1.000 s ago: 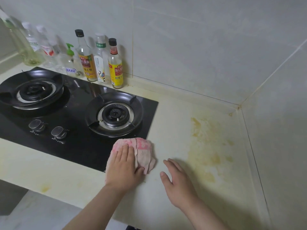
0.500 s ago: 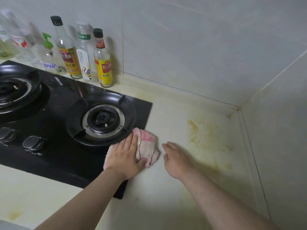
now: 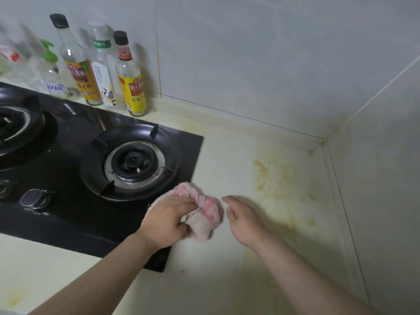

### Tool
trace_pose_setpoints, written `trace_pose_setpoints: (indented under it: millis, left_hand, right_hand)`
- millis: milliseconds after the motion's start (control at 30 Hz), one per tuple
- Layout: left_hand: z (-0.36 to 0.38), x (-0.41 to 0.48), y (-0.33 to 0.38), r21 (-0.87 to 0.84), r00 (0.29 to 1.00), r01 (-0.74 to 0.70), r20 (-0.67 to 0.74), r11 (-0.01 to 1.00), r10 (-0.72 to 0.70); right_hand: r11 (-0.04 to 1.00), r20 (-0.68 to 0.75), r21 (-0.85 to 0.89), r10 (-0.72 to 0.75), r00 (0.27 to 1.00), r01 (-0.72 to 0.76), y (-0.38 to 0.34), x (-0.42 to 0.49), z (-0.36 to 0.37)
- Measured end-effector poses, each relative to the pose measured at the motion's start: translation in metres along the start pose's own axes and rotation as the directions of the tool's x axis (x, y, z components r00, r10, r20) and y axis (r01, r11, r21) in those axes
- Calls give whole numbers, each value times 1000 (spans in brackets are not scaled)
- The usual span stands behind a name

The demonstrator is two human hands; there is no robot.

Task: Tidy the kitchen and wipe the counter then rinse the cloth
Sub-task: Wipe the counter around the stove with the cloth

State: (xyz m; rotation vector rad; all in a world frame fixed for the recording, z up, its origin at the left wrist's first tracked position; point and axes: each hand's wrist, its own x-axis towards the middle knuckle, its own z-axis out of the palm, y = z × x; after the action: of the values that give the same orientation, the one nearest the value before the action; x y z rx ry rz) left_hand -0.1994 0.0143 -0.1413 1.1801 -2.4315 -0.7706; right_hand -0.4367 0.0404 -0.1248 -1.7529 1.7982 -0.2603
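Observation:
A pink and white cloth (image 3: 205,212) is bunched up at the right front corner of the black gas hob (image 3: 68,208). My left hand (image 3: 167,220) grips the cloth, fingers curled round its folds. Just right of it, my right hand (image 3: 244,218) rests on the pale yellow counter (image 3: 238,280) with its fingers relaxed and holding nothing. Yellow-brown stains (image 3: 270,180) mark the counter toward the wall corner.
The right burner (image 3: 134,161) sits directly behind the cloth, with a control knob (image 3: 34,198) to the front left. Several sauce bottles (image 3: 133,78) and a pump bottle (image 3: 53,71) line the tiled back wall. Walls close the counter at the back and the right.
My left hand went from lying flat on the cloth to gripping it bunched up. The cloth slid slightly toward the hob's corner. The right hand stayed beside it.

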Motion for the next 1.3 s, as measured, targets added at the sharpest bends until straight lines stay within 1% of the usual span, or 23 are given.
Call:
trace_pose_setpoints:
  millis: [67,133,267,333,367,433,500,567,600,667,800,900,1100,1167,1300]
  left_hand:
    - [-1,-12,11,-78,999,-36,23,996,38]
    - [5,-26,18,-124,999,-30,10,992,32]
    - [13,-33,31,-214,983,-3,-180,977,-36]
    - [17,-19,30,-211,967,57,-232,976,-107]
    - [19,-9,27,-181,962,115,-224,977,-154]
    - [21,14,21,-33,971,199,-132,979,-201]
    - [18,35,17,139,984,173,9,975,-176]
    - [16,44,14,278,985,110,100,954,-142]
    - [15,42,12,315,985,70,128,947,-115]
    - [16,27,9,312,986,14,153,950,-65]
    - [26,-17,20,262,990,-12,138,965,-26]
    - [36,-59,37,310,992,-2,121,951,-38]
    - [66,-145,66,401,988,46,119,915,-102]
    - [78,-172,69,390,985,57,128,919,-115]
    - [94,-213,71,318,990,16,127,948,-59]
  right_hand:
    - [998,-52,61,36,998,-33,4,-11,1]
    - [996,-84,89,34,996,-27,9,-21,3]
    - [992,-150,123,36,988,-17,15,-38,10]
    - [991,-195,135,43,980,-16,17,-42,12]
    - [991,-209,136,42,977,-14,17,-43,12]
    - [991,-225,134,36,974,-5,16,-43,10]
    - [991,-235,136,26,972,7,16,-42,7]
    - [990,-246,137,17,969,17,15,-43,3]
    - [990,-247,140,20,969,16,14,-44,1]
    - [987,-240,157,21,970,17,13,-49,0]
    - [982,-228,190,41,973,3,15,-67,3]
    - [979,-211,201,74,975,-31,15,-83,7]
    - [972,-178,229,87,980,-45,9,-119,20]
    - [971,-163,235,86,983,-46,8,-131,25]
    - [969,-146,247,67,987,-29,7,-155,34]
